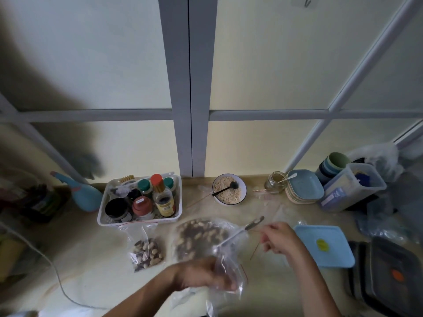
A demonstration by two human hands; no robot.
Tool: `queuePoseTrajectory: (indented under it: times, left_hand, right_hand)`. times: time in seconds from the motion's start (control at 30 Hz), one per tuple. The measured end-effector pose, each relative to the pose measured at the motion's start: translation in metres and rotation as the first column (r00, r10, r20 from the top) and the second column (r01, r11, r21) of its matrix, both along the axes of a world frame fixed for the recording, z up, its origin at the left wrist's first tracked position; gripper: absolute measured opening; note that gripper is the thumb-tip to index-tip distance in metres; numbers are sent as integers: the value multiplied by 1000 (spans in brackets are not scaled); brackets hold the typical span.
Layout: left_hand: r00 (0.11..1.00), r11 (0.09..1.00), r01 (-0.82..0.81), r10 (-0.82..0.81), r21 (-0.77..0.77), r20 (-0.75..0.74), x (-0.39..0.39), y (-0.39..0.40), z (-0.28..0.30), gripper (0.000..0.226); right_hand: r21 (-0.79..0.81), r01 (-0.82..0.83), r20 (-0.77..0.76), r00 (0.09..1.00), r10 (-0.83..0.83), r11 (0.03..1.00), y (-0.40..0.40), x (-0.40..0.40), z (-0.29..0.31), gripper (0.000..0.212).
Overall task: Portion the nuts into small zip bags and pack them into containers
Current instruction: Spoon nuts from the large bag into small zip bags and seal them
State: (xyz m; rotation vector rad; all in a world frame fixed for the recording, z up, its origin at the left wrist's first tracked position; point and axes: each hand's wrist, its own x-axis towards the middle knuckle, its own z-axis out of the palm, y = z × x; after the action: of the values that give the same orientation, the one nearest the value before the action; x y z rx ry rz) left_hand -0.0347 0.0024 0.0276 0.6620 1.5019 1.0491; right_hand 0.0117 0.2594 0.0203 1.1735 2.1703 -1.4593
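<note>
— Where are the nuts kept?

— A big bag [201, 236] of nuts is laid flat on the counter [96, 266], just in front of the white basket [139, 200] of jars. A small filled zip bag [146, 250] is seen to the left of the big bag, also in front of the basket.

— What is held by the left hand?

— An empty zip bag [229, 271] is gripped by the left hand [201, 274], fingers curled round its plastic, just in front of the big bag. Its mouth is turned up toward the nuts.

— And the right hand?

— A metal spoon [238, 233] is pinched by the right hand [278, 237] at the handle end; its bowl is lowered at the mouth of the empty bag, over the near edge of the big bag. Whether nuts are carried in it cannot be told through the blur.

— Are containers seen?

— A blue lid [325, 245] is laid to the right of the big bag, beside the right hand. A dark container [389, 271] is set further right. A bowl [229, 188] of crumbs with a black spoon [225, 189] is placed behind the big bag, right of the basket.
</note>
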Motion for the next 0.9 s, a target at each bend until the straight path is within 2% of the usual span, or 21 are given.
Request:
queuePoseTrajectory:
  times: [0.1, 0.23, 0.3, 0.33, 0.37, 0.4, 0.5, 0.57, 0.63, 0.7, 0.73, 0.83, 0.9]
  left_hand:
    - [994, 993, -107, 106, -56, -18, 21, 6, -5, 25]
    - [981, 973, -154, 130, -173, -141, 27, 8, -22, 41]
    - [978, 960, -171, 138, -223, -155, 23, 3, -30, 47]
    - [974, 959, -212, 192, -186, -121, 22, 2, -32, 43]
    - [965, 954, -238, 212, -183, -152, 21, 0, -38, 36]
    - [943, 944, -269, 217, -193, -251, 19, -1, -41, 33]
    - [883, 871, -401, 286, -283, -371, 16, -2, -47, 47]
    - [842, 872, -407, 241, -273, -484, 18, -1, -45, 30]
    - [790, 874, -402, 181, -273, -585, 17, -1, -47, 26]
    - [787, 833, -462, 226, -306, -574, 14, -1, -48, 41]
    - [795, 814, -484, 256, -320, -551, 13, -2, -50, 50]
    - [788, 775, -526, 290, -350, -543, 11, -2, -54, 73]
    - [755, 695, -603, 339, -391, -561, 11, -2, -57, 70]
  right_hand:
    - [-234, 214, 157, 971, -181, 948, -10, 14, -35, 12]
    - [-390, 487, 148, 871, -469, 781, -18, 13, -82, 8]
    - [-439, 522, 101, 838, -537, 731, -20, 5, -91, 4]
    - [-475, 517, 74, 830, -553, 712, -19, 1, -93, 3]
    - [-514, 506, 50, 823, -565, 692, -18, -4, -94, 3]
    - [-541, 492, 32, 822, -568, 682, -16, -8, -94, 5]
    - [-568, 467, 0, 823, -568, 677, -11, -19, -91, 18]
    - [-556, 455, -24, 828, -560, 696, -12, -26, -85, 18]
    - [-446, 394, -82, 876, -475, 803, -16, -33, -73, 15]
    - [-229, 235, -172, 945, -277, 945, -28, -37, -60, 16]
    - [-100, 138, -208, 966, -157, 985, -35, -37, -54, 17]
    - [193, -132, -285, 941, 184, 972, -64, -30, -41, 24]
    - [303, -237, -315, 889, 332, 923, -81, -18, -41, 26]
